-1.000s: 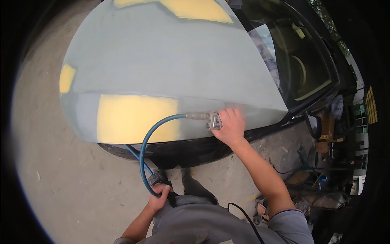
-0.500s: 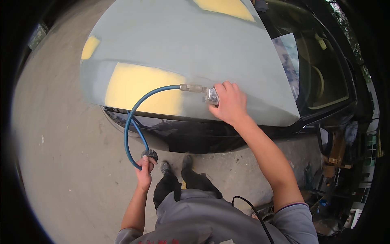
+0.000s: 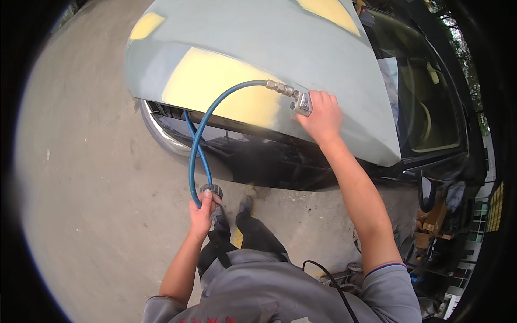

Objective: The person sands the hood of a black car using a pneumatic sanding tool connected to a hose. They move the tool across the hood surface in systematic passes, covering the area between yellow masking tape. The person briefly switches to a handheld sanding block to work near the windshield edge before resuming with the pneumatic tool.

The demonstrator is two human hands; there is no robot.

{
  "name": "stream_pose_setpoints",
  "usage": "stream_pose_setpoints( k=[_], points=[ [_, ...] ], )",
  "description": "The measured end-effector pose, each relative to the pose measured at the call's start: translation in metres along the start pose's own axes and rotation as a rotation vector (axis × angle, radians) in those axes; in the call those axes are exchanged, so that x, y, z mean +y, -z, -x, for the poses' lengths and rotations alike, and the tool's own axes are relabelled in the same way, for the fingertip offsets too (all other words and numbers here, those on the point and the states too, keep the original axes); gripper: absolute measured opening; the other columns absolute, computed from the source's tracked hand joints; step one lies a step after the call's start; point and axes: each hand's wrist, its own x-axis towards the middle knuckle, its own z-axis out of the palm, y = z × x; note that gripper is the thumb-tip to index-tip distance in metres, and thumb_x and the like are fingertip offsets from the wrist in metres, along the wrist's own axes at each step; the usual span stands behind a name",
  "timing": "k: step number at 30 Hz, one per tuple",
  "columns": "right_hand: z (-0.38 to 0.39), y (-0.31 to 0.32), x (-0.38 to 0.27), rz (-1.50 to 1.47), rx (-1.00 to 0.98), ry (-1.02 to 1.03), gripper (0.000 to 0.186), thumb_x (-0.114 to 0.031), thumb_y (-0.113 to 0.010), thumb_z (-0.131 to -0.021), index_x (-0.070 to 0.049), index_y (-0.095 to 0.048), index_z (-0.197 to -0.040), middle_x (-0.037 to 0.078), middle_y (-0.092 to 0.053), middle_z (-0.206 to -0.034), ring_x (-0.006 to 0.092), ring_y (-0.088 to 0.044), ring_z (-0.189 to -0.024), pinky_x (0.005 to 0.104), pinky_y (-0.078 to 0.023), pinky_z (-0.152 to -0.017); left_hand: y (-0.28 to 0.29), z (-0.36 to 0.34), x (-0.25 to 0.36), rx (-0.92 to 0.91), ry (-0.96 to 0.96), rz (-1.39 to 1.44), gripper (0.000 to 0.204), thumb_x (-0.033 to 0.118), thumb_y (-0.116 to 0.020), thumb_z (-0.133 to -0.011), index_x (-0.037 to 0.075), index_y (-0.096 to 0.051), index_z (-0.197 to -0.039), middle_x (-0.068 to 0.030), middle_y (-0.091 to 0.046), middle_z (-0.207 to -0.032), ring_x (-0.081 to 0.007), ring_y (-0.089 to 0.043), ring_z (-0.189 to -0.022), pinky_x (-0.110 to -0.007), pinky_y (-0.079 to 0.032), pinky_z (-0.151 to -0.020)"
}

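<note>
My right hand (image 3: 321,116) is wrapped round a silver metal air tool (image 3: 304,104), held over the near side of a grey car hood (image 3: 301,59). Whether the tool touches the surface I cannot tell. Metal couplings join its end to a blue hose (image 3: 200,129), which arches left and down to my left hand (image 3: 202,215). The fingers of that hand are closed on the hose, beside a dark round piece (image 3: 213,190) whose kind is unclear. Left of the tool, a pale yellow patch (image 3: 215,86) covers part of the hood.
Another yellow patch (image 3: 148,25) marks the hood's front corner, and one more (image 3: 331,13) its far side. A dark side mirror (image 3: 427,191) sticks out at the right. Cardboard boxes (image 3: 433,218) and clutter stand beyond it. Concrete floor (image 3: 97,177) extends at left.
The view has shifted, so the hood sits higher and farther right. The air tool now appears tilted, with more of its couplings showing. Both hands keep their holds.
</note>
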Motion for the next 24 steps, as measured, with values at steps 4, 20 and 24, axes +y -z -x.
stream_pose_setpoints(
  k=[4, 20, 24],
  points=[
    [0.049, 0.004, -0.032, 0.029, 0.076, 0.024, 0.053, -0.027, -0.094, -0.062, -0.014, -0.066, -0.105, 0.003, -0.064, -0.097, 0.0307, -0.064, -0.088, 0.0433, -0.056, -0.069, -0.008, 0.012, -0.008, -0.004, -0.009, 0.034, 0.057, 0.043, -0.055, -0.116, -0.001, -0.074, -0.084, 0.0070, -0.041, -0.059, -0.0057, -0.034, -0.056, -0.029, -0.025, -0.055],
    [0.011, -0.006, -0.024, 0.062, 0.018, -0.045, 0.057, -0.030, -0.096, -0.064, -0.014, -0.065, -0.109, 0.003, -0.064, -0.102, 0.0308, -0.062, -0.095, 0.0449, -0.057, -0.073, -0.025, 0.009, 0.001, 0.042, -0.014, -0.006, 0.062, 0.041, -0.049, -0.118, -0.003, -0.072, -0.080, 0.0052, -0.042, -0.056, -0.0064, -0.034, -0.054, -0.029, -0.026, -0.055],
    [0.003, -0.007, -0.020, 0.066, 0.027, -0.070, 0.055, -0.029, -0.095, -0.065, -0.014, -0.065, -0.108, 0.003, -0.064, -0.100, 0.0306, -0.062, -0.094, 0.0444, -0.057, -0.073, -0.028, 0.000, 0.014, 0.040, -0.025, -0.016, 0.062, 0.042, -0.048, -0.119, -0.002, -0.071, -0.082, 0.0058, -0.040, -0.057, -0.0067, -0.032, -0.055, -0.029, -0.026, -0.056]
  ],
)
